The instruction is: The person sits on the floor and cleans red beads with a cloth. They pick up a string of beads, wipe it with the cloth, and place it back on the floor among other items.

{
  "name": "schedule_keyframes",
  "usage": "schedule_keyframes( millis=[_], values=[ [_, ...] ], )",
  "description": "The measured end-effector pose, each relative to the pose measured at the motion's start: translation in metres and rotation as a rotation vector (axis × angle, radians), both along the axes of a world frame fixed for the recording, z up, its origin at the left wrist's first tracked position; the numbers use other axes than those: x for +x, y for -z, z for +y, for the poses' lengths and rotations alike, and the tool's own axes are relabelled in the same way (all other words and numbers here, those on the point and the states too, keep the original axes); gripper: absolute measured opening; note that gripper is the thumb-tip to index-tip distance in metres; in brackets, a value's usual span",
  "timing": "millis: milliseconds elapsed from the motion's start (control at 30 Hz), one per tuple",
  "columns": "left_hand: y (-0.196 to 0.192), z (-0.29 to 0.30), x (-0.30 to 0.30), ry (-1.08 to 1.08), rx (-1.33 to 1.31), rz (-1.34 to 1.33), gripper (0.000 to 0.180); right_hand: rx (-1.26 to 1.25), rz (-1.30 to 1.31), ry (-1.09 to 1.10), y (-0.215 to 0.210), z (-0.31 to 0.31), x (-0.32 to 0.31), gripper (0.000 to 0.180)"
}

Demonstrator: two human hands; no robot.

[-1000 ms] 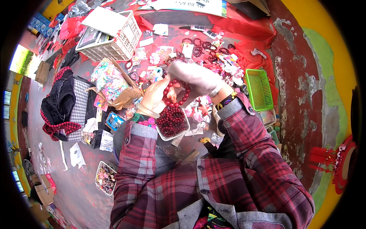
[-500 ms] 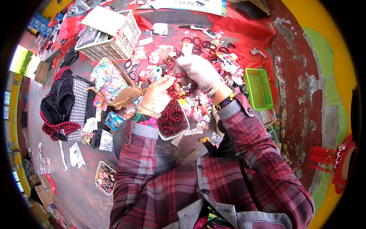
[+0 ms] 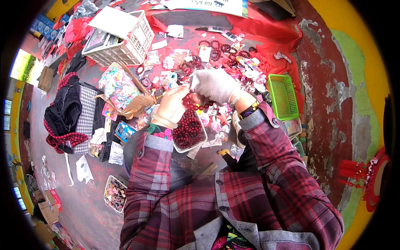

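Observation:
My left hand [image 3: 171, 106], bare, pinches a string of dark red beads [image 3: 201, 107] between thumb and fingers. My right hand [image 3: 213, 86], in a light grey glove, is closed at the other side of the string, its fingertips close to those of the left. The palm side of the glove is hidden, and part of the string disappears behind the hands. Just below them stands a white basket [image 3: 196, 148] heaped with loose-looking red bead strings [image 3: 186, 131].
More red bead bracelets [image 3: 216, 52] and pink trinkets [image 3: 217, 123] lie beyond and beside the hands. A green basket [image 3: 283, 98] stands at right, an open carton [image 3: 141, 104] at left, a white crate [image 3: 143, 35] behind it. A small basket [image 3: 121, 178] sits lower left.
My right hand has turned over so that its gloved back faces up, lowering slightly. Less of the bead string shows between the hands. My left hand stays nearly in place.

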State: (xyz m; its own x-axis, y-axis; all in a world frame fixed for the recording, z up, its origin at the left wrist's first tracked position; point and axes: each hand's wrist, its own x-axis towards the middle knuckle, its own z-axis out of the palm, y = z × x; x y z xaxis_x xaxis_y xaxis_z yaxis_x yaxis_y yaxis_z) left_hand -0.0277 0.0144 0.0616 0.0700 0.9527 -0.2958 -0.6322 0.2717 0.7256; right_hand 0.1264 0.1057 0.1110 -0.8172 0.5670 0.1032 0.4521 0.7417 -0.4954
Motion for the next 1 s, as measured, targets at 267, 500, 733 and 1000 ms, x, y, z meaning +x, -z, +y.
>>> schedule_keyframes(
  millis=[267, 500, 733, 1000],
  values=[
    [-0.005, 0.003, -0.002, -0.009, -0.033, -0.082, 0.031, -0.705, 0.315, 0.123, -0.013, -0.005, -0.002, 0.022],
    [-0.005, 0.005, 0.001, 0.004, 0.162, -0.068, 0.023, -0.29, 0.458, 0.219, 0.031, 0.018, -0.005, 0.027],
    [-0.009, 0.003, -0.008, 0.048, 0.146, 0.084, 0.019, -0.921, 0.261, 0.203, -0.04, -0.016, 0.001, 0.041],
    [-0.006, 0.003, -0.002, 0.019, 0.064, 0.008, 0.023, -0.493, 0.159, 0.206, -0.012, -0.004, -0.005, 0.034]
  ],
)
